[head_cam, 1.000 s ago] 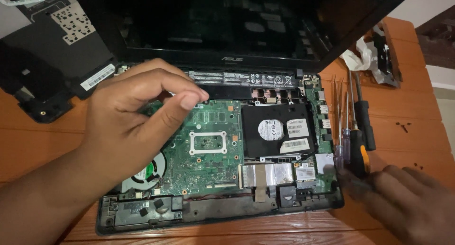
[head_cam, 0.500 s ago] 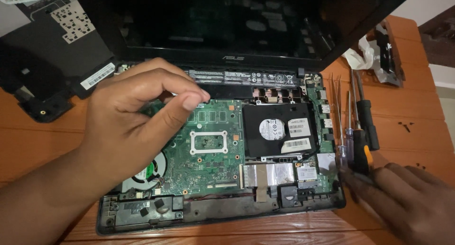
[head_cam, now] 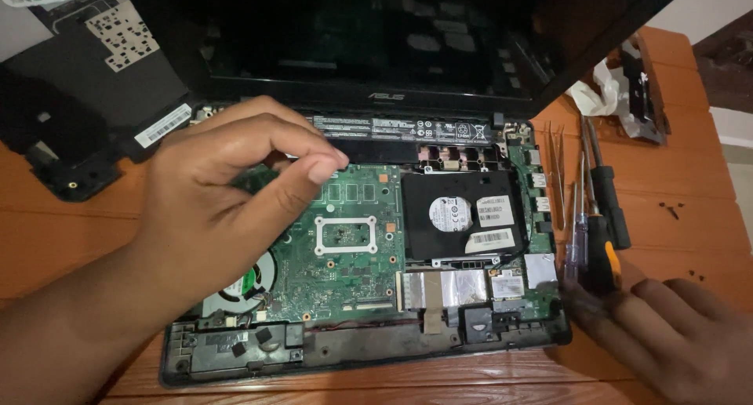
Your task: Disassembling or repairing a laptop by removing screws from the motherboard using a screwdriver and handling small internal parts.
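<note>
The left hand (head_cam: 220, 209) hovers over the green motherboard (head_cam: 345, 232) of the opened laptop base (head_cam: 369, 350), thumb and fingers pinched together; whether they hold anything I cannot tell. The right hand (head_cam: 674, 334) rests on the orange wooden desk (head_cam: 690, 193) just beside the base's right edge, fingers loosely spread, touching the screwdrivers (head_cam: 600, 217) lying there. Inside the base, the black hard drive (head_cam: 463, 217) sits right of the board, the fan (head_cam: 243, 283) under the left hand.

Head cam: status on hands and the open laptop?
Left hand pinched over green motherboard, contents unclear. Right hand fingertips at screwdrivers beside laptop base. Nothing blocking.
</note>
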